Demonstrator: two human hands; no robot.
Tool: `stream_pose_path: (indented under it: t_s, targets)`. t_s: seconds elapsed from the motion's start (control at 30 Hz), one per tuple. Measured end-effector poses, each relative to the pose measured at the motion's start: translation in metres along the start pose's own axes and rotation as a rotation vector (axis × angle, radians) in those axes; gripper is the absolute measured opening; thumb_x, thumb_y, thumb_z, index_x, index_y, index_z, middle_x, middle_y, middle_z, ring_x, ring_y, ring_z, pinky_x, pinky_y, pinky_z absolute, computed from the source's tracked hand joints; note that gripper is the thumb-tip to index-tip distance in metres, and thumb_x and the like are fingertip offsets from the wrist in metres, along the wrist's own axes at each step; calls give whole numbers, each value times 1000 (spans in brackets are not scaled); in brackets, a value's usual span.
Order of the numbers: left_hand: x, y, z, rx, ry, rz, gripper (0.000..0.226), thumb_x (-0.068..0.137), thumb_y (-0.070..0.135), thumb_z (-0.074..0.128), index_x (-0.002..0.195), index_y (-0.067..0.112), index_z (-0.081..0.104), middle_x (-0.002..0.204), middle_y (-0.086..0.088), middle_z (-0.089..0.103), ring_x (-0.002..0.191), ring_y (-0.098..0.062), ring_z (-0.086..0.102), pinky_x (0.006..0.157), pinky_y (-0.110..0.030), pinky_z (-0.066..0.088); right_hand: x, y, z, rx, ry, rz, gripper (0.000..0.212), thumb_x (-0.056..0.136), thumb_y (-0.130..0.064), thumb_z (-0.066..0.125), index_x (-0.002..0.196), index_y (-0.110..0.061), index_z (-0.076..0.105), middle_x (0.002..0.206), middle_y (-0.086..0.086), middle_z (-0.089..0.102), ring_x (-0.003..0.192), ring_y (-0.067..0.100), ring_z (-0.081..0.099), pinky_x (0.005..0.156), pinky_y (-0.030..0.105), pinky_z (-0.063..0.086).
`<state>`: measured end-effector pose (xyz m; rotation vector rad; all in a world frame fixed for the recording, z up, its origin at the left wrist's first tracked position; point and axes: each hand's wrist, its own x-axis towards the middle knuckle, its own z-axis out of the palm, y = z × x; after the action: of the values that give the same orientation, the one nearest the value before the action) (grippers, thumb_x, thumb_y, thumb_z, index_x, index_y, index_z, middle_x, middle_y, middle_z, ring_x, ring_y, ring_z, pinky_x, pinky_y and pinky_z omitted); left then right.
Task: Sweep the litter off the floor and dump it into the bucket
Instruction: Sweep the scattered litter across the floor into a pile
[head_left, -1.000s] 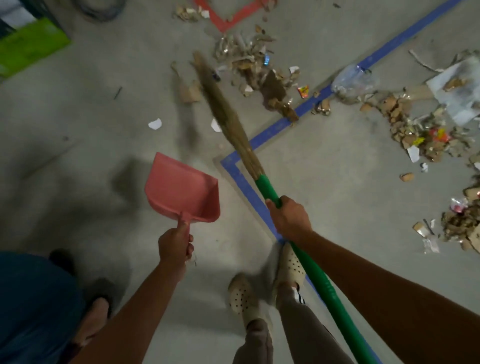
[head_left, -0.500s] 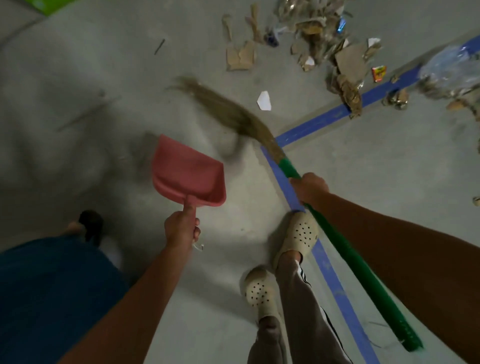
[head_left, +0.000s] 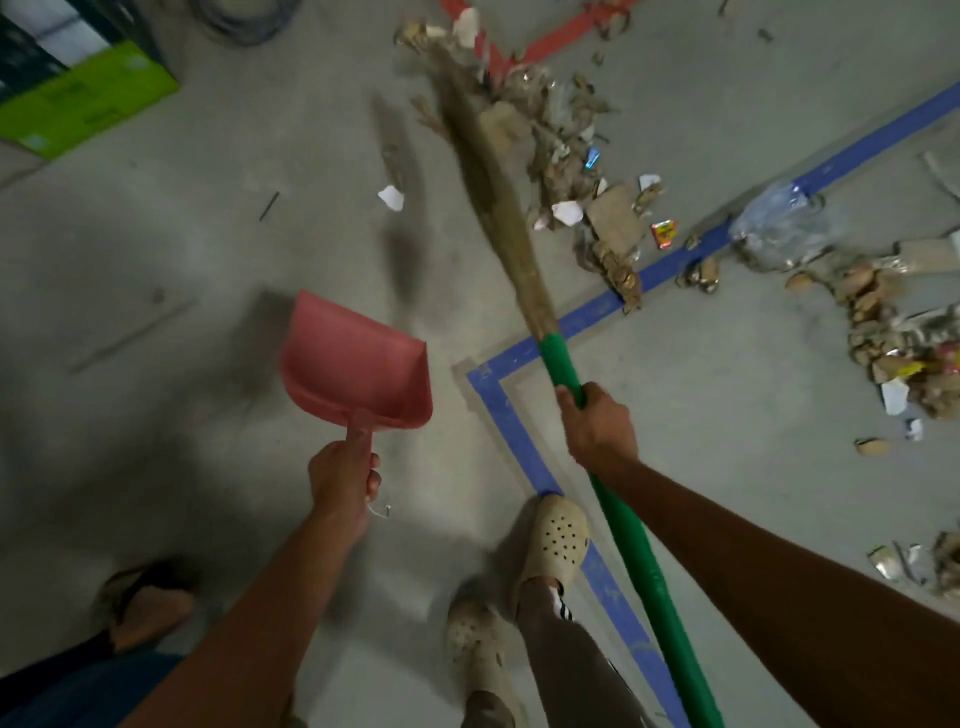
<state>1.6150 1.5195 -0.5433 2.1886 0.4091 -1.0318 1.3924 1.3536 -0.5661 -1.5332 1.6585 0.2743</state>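
- While the gathering step is under way, the concrete floor (head_left: 156, 270) is carrying most of the litter unswept, and the bucket is not showing anywhere in view.
- Litter is lying in two main spreads: a near heap (head_left: 571, 156) of cardboard scraps and wrappers beyond the blue tape line (head_left: 519, 447), and a second heap (head_left: 883, 322) well apart to the right.
- The broom (head_left: 550, 332) is reaching forward, its blurred bristles touching the left edge of the near heap. By my judgement it is drawing scraps together, not loading them.
- The pink dustpan (head_left: 358, 364) is hanging tilted, seemingly off the floor, left of the broom and carrying nothing visible.
- The right hand (head_left: 600, 426) is wrapping its fingers fully round the green broom handle near the bristle end.
- The left hand (head_left: 343, 475) is gripping the dustpan's short handle, thumb lying along the top.
- A lone white scrap (head_left: 390, 197) is lying apart, left of the bristles.
- Next, I judge, the broom is needing to pull the heap into one tight pile, with the pan's lip going flat to the floor.
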Motion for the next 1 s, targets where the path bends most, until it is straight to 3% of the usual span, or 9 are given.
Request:
stream_pose_path:
  t_s: [0.13, 0.27, 0.37, 0.43, 0.53, 0.67, 0.83, 1.0]
  targets:
    - [8, 19, 7, 22, -19, 34, 42, 98, 44, 61, 78, 6, 56, 71, -10, 58, 44, -14, 42, 37, -23, 31, 2, -22, 14, -114, -127, -43, 44, 101, -56, 44, 98, -14, 57, 90, 10, 66, 83, 33, 66, 66, 34, 49]
    - [30, 31, 12, 87, -16, 43, 46, 96, 47, 61, 76, 5, 59, 70, -13, 57, 46, -16, 42, 42, -25, 34, 28, -41, 27, -148, -249, 38, 49, 98, -58, 47, 101, -11, 60, 90, 10, 69, 76, 28, 71, 70, 40, 61]
    - [53, 42, 12, 75, -40, 20, 47, 95, 50, 63, 76, 7, 59, 70, -12, 58, 45, -15, 42, 42, -25, 33, 54, -47, 23, -14, -247, 186, 43, 101, -49, 50, 97, -7, 59, 82, 10, 69, 57, 21, 67, 50, 31, 56]
    - [64, 52, 10, 81, -65, 30, 48, 94, 52, 63, 76, 7, 58, 67, -9, 57, 43, -13, 41, 38, -23, 32, 69, -46, 18, 66, -162, 286, 45, 101, -47, 50, 100, -4, 62, 83, 11, 70, 53, 20, 66, 45, 27, 52]
    - [79, 70, 4, 95, -57, 52, 50, 94, 53, 62, 76, 6, 57, 66, -8, 57, 39, -11, 41, 34, -20, 31, 82, -53, 8, 151, -12, 377, 50, 103, -50, 47, 101, -3, 63, 80, 11, 71, 58, 22, 69, 56, 33, 60]
    - [97, 94, -5, 88, -94, 63, 46, 96, 47, 63, 74, 7, 54, 69, -11, 58, 38, -12, 41, 33, -21, 30, 83, -74, -4, 207, 128, 339, 44, 104, -52, 43, 100, -11, 59, 82, 11, 69, 66, 26, 71, 67, 43, 64]
    - [112, 124, -13, 57, -108, 54, 42, 96, 43, 64, 74, 8, 53, 66, -7, 57, 41, -13, 41, 33, -22, 30, 72, -103, 12, 98, 149, 228, 41, 101, -60, 37, 86, -24, 50, 80, 9, 68, 71, 29, 71, 71, 49, 62]
    - [120, 138, -15, 78, -141, 110, 47, 93, 48, 66, 70, 10, 52, 62, -6, 57, 41, -14, 42, 34, -23, 31, 59, -124, 24, 35, 90, 200, 46, 101, -61, 38, 88, -19, 53, 82, 8, 66, 72, 29, 67, 74, 44, 60]
